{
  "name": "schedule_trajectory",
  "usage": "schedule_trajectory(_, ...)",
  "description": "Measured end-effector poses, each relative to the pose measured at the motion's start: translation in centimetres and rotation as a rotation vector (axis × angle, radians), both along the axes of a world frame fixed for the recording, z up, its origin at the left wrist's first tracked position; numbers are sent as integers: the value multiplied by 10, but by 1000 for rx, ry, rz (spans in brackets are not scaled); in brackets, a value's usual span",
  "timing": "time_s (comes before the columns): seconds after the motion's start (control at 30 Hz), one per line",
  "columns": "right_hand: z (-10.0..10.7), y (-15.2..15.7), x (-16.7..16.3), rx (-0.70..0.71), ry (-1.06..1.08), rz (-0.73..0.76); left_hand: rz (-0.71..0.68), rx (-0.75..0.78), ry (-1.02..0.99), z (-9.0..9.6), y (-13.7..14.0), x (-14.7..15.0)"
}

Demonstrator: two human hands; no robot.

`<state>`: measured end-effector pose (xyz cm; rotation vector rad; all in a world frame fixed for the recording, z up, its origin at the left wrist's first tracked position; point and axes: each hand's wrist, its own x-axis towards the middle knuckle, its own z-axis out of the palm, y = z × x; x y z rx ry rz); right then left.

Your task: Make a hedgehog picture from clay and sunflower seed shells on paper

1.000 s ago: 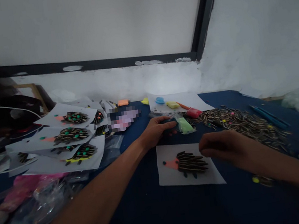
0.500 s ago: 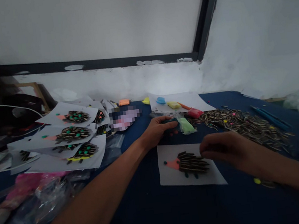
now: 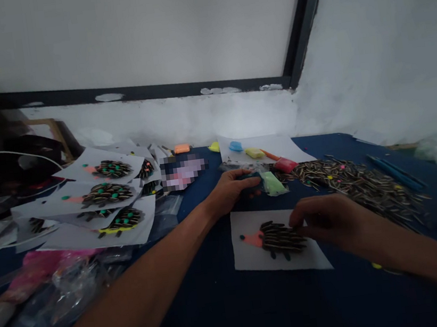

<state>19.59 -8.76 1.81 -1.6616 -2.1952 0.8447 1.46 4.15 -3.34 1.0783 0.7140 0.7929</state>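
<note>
A white paper sheet (image 3: 248, 264) lies in front of me, bearing a hedgehog picture with a pink clay snout and a body of striped sunflower seeds (image 3: 282, 238). Over the right end of that body, my right hand (image 3: 326, 216) has thumb and fingertips pinched together; anything between them is too small to make out. Behind the sheet, my left hand (image 3: 234, 189) is closed on a dark green clay packet (image 3: 258, 179), mostly covered by the fingers. Touching distance from it lies a light green clay packet (image 3: 272, 183).
Loose sunflower seeds (image 3: 361, 182) spread across the right, with blue tweezers (image 3: 394, 170) beside them. Finished hedgehog sheets (image 3: 103, 235) are stacked at left, above crumpled plastic bags (image 3: 77, 284). Yellow (image 3: 254, 153), blue (image 3: 235, 146) and red clay packets (image 3: 285, 164) lie toward the wall.
My right hand has moved slightly left and down, bringing its fingertips onto the right end of the seed body. My left hand stays in place on the dark green clay packet.
</note>
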Motion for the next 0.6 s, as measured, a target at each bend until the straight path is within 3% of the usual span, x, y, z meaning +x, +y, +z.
schedule_trajectory(0.6,-17,6,9,101,-85,60,1,-3,-15,2,-1,0)
